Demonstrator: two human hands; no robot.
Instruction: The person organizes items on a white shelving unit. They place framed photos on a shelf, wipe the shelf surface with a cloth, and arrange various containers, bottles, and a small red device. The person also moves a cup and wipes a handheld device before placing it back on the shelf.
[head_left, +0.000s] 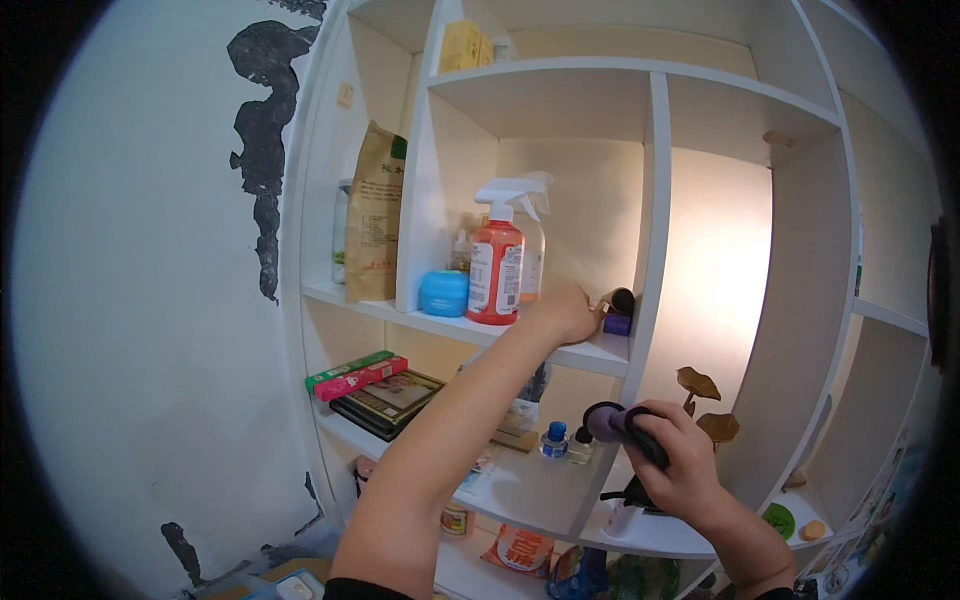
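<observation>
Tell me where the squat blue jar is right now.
In the head view, the blue jar stands slightly left of centre on a white shelf, just left of the red spray bottle, with a partition between it and the brown bag.

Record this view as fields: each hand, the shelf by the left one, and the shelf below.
left hand: beside a purple item; contact unclear
right hand: holding a purple-and-black gadget
upper shelf: red spray bottle, blue jar
lower shelf: green box, pink box, blue-capped bottle
</observation>
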